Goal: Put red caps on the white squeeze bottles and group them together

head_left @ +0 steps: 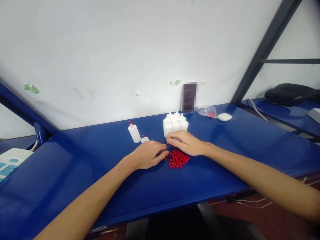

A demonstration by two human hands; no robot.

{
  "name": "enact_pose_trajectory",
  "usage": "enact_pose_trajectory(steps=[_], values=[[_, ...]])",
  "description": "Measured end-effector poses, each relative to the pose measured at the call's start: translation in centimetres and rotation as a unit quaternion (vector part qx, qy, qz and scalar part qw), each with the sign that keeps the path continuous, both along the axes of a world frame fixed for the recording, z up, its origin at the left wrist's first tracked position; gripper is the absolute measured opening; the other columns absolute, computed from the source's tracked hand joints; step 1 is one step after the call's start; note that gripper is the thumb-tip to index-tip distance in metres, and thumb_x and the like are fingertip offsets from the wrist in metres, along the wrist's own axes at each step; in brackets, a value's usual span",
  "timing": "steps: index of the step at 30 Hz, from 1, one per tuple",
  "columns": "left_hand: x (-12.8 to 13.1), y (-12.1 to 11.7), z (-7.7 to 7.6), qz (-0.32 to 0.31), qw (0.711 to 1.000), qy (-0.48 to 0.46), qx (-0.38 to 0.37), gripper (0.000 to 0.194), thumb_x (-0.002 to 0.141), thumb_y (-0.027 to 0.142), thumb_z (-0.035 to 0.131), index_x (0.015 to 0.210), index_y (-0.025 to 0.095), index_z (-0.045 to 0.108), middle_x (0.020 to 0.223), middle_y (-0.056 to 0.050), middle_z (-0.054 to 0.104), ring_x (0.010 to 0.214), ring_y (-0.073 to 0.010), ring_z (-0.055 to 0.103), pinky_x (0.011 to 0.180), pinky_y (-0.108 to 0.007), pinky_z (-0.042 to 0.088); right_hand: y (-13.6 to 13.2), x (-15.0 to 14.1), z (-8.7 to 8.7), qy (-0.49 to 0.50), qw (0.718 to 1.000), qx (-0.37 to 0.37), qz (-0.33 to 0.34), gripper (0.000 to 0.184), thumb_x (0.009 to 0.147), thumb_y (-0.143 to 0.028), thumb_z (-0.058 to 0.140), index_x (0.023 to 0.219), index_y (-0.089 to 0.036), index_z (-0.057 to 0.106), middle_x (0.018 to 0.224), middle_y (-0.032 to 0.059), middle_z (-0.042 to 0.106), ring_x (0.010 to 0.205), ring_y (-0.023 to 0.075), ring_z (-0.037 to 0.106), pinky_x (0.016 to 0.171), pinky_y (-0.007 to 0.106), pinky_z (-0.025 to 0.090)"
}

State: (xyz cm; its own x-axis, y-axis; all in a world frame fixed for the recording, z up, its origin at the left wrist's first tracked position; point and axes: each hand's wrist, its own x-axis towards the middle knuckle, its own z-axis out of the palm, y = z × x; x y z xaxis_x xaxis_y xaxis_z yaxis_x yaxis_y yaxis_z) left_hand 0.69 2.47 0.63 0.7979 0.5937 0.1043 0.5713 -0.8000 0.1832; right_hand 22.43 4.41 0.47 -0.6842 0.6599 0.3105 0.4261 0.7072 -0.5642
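Note:
Small red caps [178, 159] lie in a loose pile on the blue table. At the pile's left edge is my left hand [148, 155], its fingers bent and thumb near them; whatever they hold is hidden. My right hand [186, 142] hovers just above the pile's back edge, fingers curled against the thumb, with a trace of red at the tips too small to make out. Right behind it stands a cluster of white squeeze bottles [175, 125] with bare pointed nozzles. Beyond my left hand are a red-capped white bottle [135, 134] and another capped bottle [144, 139], mostly hidden.
The blue table [140, 193] backs onto a white wall. At the back right are a clear bag [207, 112] with red pieces and a white rounded case [224, 117]. A blurred dark panel [189, 96] leans on the wall. Slanted frame bars [265, 50] flank the table.

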Motion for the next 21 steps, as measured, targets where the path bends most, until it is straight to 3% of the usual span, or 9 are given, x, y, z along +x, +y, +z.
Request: enact_pose_trajectory(steps=[5, 12, 18, 21], values=[[-0.6, 0.2, 0.2, 0.012, 1.000, 0.001, -0.004, 0.036, 0.104, 0.036, 0.031, 0.083, 0.019, 0.055, 0.073, -0.001, 0.062, 0.062, -0.0147, 0.055, 0.061, -0.028, 0.036, 0.0, 0.1, 0.0, -0.005, 1.000, -0.002, 0.001, 0.034, 0.101, -0.039, 0.038, 0.085, -0.017, 0.059, 0.071, -0.0009, 0.057, 0.065, 0.0128, 0.051, 0.063, 0.026, 0.034], [-1.7, 0.5, 0.8, -0.029, 0.998, -0.019, -0.057, 0.027, 0.105, 0.031, 0.028, 0.100, 0.022, 0.053, 0.077, 0.001, 0.061, 0.063, -0.0135, 0.053, 0.063, -0.026, 0.037, -0.1, 0.1, 0.0, -0.018, 1.000, 0.000, -0.006, 0.036, 0.101, -0.040, 0.037, 0.084, -0.017, 0.059, 0.067, -0.0014, 0.056, 0.062, 0.0127, 0.050, 0.061, 0.026, 0.032], [-1.9, 0.3, 0.5, -0.047, 0.998, -0.024, -0.042, 0.021, 0.101, 0.031, 0.038, 0.089, 0.019, 0.050, 0.076, 0.001, 0.058, 0.064, -0.0134, 0.051, 0.064, -0.026, 0.036, 0.1, 0.1, 0.0, -0.015, 1.000, 0.001, -0.006, 0.035, 0.100, -0.039, 0.041, 0.082, -0.016, 0.060, 0.069, -0.0002, 0.059, 0.063, 0.0132, 0.051, 0.062, 0.026, 0.033], [-1.6, 0.1, 0.3, -0.037, 0.999, 0.011, -0.005, 0.034, 0.099, 0.042, 0.041, 0.075, 0.019, 0.046, 0.071, 0.001, 0.054, 0.060, -0.0133, 0.046, 0.059, -0.027, 0.033, 0.1, 0.2, 0.0, -0.019, 1.000, 0.005, -0.006, 0.036, 0.100, -0.039, 0.040, 0.080, -0.016, 0.060, 0.069, 0.0003, 0.060, 0.063, 0.0133, 0.051, 0.062, 0.026, 0.034]])
